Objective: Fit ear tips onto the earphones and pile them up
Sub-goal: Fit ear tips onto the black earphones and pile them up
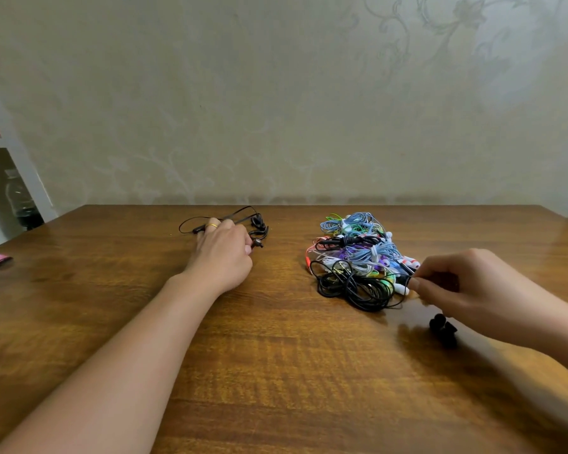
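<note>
Here left hand (222, 253) and right hand (453, 283) flank bare table (276, 371).

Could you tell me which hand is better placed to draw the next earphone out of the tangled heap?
The right hand: it already pinches a black cable at the heap of earphones; the left hand is away on the black earphone.

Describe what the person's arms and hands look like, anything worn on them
Both forearms are bare, with no sleeves in view. The left hand wears a gold ring on one finger. The right hand shows no ring, watch or bracelet on what is visible. No gloves on either.
</note>
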